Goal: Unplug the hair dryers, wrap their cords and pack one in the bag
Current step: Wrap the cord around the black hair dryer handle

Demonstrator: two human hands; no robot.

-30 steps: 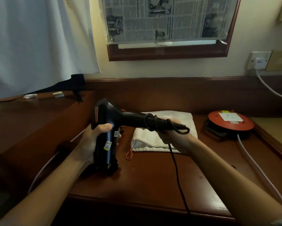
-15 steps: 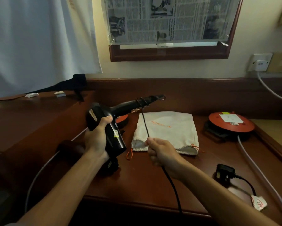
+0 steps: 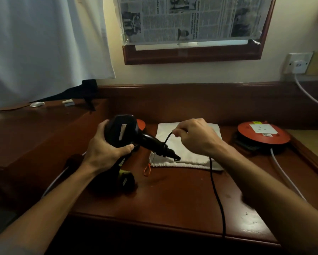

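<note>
Since half a second ago the right hand (image 3: 195,137) has risen from in front of the bag (image 3: 211,162) to above it, adding another loop, so wrapping continues. Its fingers (image 3: 178,132) pinch the cord (image 3: 214,190); the left hand (image 3: 106,150) grips the hair dryer (image 3: 125,133) left of the bag.
</note>
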